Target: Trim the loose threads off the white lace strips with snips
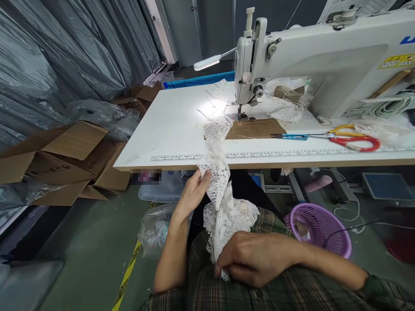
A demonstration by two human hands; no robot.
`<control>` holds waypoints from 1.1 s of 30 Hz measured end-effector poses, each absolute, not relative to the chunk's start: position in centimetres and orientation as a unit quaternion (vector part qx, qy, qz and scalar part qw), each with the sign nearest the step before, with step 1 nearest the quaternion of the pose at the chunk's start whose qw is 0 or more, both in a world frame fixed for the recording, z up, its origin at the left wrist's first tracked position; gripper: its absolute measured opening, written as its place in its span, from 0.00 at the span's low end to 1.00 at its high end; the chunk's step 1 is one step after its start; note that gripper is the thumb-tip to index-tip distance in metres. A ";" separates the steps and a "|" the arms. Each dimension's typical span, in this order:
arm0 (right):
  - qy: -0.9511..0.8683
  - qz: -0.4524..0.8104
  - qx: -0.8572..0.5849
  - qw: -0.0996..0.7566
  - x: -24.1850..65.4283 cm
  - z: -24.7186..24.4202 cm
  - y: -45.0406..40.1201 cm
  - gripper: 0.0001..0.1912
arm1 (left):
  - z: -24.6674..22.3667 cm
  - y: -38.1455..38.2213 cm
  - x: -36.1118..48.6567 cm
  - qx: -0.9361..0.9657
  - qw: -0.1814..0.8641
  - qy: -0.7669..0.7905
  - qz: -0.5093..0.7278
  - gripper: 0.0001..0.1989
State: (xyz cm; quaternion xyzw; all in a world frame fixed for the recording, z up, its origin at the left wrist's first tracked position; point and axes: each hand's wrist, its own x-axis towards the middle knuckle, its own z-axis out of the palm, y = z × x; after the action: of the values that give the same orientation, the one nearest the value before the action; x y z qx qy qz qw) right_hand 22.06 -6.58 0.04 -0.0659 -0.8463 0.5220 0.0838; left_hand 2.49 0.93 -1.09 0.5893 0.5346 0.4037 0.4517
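White lace fabric [218,172] runs from the sewing table down over its front edge into my lap. My left hand [193,192] pinches the lace just below the table edge, thumb on top. Low in my lap, my right hand [249,258] has its fingers curled around the lower end of the lace; the fingertips are partly hidden. The lace's upper end lies on the table, left of the sewing machine's [241,86] needle and presser foot. More lace pieces [216,97] lie behind it under the bright light.
Red-and-yellow-handled scissors [353,140] and blue thread snips [290,136] rest on the table [162,129] near a printed ruler. Lace is heaped right of the needle. A purple basket [319,233] stands on the floor at right. Open cardboard boxes [74,151] are at left.
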 end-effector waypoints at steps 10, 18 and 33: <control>-0.828 0.551 -0.054 0.094 24.4 0.4 -6.4 0.20 | -1.4 0.8 4.2 0.402 0.620 0.482 0.471 0.22; -0.817 0.561 -0.114 0.060 25.3 -0.2 -5.4 0.21 | -2.6 -0.6 4.2 0.269 0.747 0.361 0.489 0.15; -0.811 0.560 -0.164 0.028 25.4 -0.7 -4.8 0.20 | -3.2 -0.1 2.9 0.284 0.784 0.280 0.476 0.27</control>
State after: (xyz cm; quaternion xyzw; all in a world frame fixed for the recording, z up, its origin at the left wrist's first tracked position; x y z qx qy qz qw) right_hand 25.40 -4.76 -0.68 -0.1644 -0.8113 0.5604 0.0279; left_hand 2.88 -0.09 -3.20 0.2836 0.2804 0.4762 0.7837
